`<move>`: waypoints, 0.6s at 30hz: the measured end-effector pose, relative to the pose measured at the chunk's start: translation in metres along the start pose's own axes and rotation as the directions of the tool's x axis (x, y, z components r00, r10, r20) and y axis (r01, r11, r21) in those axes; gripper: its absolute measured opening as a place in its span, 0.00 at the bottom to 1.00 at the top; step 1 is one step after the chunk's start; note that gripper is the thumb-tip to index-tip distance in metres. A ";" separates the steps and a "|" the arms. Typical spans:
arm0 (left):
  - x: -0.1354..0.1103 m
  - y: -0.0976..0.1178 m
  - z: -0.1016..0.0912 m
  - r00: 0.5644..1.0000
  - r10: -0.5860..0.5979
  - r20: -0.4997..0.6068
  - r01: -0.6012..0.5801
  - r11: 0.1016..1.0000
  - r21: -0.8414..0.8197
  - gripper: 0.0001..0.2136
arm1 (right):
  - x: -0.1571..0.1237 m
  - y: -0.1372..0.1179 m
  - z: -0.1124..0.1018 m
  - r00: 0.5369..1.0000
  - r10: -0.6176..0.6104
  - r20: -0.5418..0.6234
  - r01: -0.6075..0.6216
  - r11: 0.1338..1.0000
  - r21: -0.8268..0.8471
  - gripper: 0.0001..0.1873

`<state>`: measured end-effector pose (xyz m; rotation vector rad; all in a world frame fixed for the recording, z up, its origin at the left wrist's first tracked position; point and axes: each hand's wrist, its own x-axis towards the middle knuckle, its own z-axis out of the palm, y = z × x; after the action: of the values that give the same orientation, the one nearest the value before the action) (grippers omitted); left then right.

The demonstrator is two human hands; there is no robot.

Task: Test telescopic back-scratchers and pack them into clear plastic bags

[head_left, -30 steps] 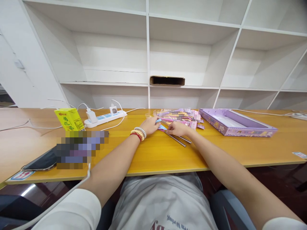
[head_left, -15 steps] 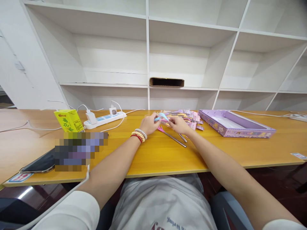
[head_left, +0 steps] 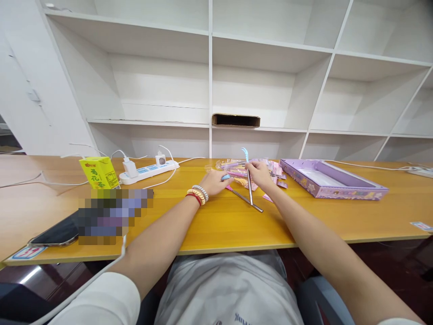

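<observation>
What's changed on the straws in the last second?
The right hand has taken the blue-tipped metal straw in its grip and swung it from flat to upright. The left hand stays low, keeping a blue piece; the pink-tipped straw still lies flat.

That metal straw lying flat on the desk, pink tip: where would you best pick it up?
By the bare metal shaft of the lying straw, toward its near free end, pinched from above across its width. It lies flat on the table, thin and round, so a sideways nudge might roll it. The left hand crowds its pink end; the right hand holds an upright straw there.
</observation>
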<state>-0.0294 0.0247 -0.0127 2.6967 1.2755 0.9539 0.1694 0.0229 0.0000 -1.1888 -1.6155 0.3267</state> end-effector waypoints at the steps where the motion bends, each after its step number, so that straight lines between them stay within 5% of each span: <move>1: 0.000 0.000 0.000 1.000 0.007 0.010 -0.007 1.000 -0.023 0.19 | 0.000 0.001 0.001 1.000 0.007 0.026 -0.008 0.998 0.055 0.14; 10: 0.000 0.008 -0.002 0.987 0.066 0.148 -0.021 0.956 -0.292 0.21 | 0.000 0.008 0.012 0.967 0.125 0.221 -0.220 0.847 0.484 0.12; 14: -0.001 0.006 -0.002 0.984 0.067 0.162 -0.028 0.972 -0.234 0.17 | -0.001 0.009 0.014 0.948 0.124 0.293 -0.265 0.817 0.513 0.09; 18: 0.000 -0.001 0.000 0.994 0.040 0.097 -0.028 0.991 -0.127 0.14 | -0.002 0.008 0.011 0.963 0.133 0.234 -0.247 0.779 0.577 0.13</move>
<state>-0.0306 0.0252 -0.0129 2.6410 1.1160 0.8595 0.1636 0.0289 -0.0111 -0.8329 -1.3769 1.0317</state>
